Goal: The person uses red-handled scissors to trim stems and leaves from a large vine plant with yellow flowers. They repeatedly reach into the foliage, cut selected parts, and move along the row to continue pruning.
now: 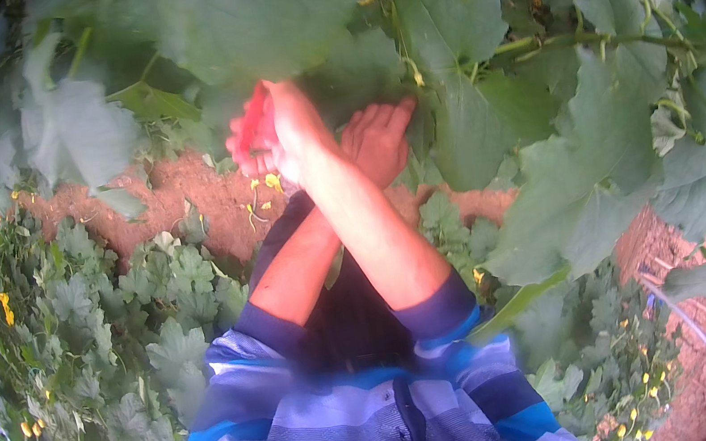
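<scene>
My forearms cross in front of me. My right hand (pixel 276 133), on the left side of the view, is closed around a slim red object (pixel 252 121); its kind is too blurred to tell. To the right of it, my left hand (pixel 377 142) shows its back, with the fingers stretched up against dark foliage. Its palm side is hidden, so I cannot tell whether it grips anything. A large green lobed leaf (pixel 263 16) hangs close to the camera above both hands, blurred. Small yellow flowers (pixel 273 182) show just below my right hand.
Broad-leaved vines with a thick stem (pixel 611 38) fill the upper right. Dense low foliage (pixel 73 300) covers the left. Reddish bare soil (pixel 215 199) runs behind my arms. A thin pale hose or tube (pixel 696 328) lies on soil at the lower right.
</scene>
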The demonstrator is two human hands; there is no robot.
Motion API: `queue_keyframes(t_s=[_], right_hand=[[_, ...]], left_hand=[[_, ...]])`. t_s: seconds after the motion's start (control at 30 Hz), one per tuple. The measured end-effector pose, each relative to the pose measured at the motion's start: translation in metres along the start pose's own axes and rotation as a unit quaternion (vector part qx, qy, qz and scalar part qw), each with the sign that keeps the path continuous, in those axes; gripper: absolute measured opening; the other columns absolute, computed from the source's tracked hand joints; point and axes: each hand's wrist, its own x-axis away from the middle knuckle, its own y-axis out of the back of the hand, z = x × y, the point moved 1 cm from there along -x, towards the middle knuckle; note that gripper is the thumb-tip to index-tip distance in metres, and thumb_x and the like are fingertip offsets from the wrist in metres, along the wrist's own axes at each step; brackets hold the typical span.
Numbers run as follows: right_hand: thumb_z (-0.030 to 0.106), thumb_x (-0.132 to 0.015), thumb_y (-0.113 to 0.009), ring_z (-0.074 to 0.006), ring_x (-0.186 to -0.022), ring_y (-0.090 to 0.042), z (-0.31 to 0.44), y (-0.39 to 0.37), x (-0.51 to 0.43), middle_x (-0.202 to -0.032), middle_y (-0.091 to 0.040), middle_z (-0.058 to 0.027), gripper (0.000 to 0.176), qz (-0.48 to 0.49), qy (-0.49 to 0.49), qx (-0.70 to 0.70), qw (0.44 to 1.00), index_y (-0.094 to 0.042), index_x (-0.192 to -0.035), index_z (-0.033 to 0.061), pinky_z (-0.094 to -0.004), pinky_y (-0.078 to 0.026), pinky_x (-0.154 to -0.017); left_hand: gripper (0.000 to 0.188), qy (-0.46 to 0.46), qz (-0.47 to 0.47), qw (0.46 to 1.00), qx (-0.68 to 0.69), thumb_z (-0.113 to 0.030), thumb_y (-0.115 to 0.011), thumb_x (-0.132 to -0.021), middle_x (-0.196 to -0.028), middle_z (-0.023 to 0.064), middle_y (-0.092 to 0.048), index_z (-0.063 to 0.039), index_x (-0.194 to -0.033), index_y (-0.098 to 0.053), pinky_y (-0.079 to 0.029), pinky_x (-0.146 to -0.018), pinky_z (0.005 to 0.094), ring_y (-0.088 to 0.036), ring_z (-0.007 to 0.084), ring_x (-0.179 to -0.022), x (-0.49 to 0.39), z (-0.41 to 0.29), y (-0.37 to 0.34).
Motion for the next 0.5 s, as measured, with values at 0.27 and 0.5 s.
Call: queue_keyframes(t_s=[0.27, 0.5], right_hand=[[0.071, -0.101, -0.038, -0.0345, -0.083, -0.064, 0.037, 0.017, -0.08, -0.103, -0.059, -0.0153, 0.078, 0.005, 0.008, 0.044, 0.999, -0.044, -0.139, 0.0034, -0.0622, -0.049, -0.087], [0.072, -0.101, -0.038, -0.0315, -0.075, -0.065, 0.055, 0.036, -0.113, -0.088, -0.06, -0.0086, 0.068, -0.056, -0.007, 0.101, 0.993, -0.053, -0.12, 0.0092, -0.0548, -0.046, -0.079]], left_hand=[[0.059, -0.05, -0.012, 0.998, -0.043, 0.005, -0.059, -0.07, -0.102, 0.0165, -0.065, 0.001, -0.128, -0.063, -0.054, -0.083, 0.0456, -0.063, 0.0346, -0.097, 0.005, -0.003, -0.015], [0.064, -0.061, 0.004, 0.996, -0.065, 0.001, -0.06, -0.071, -0.111, 0.0176, -0.063, 0.002, -0.135, -0.057, -0.05, -0.091, 0.0479, -0.06, 0.0356, -0.102, 0.017, -0.006, -0.024]])
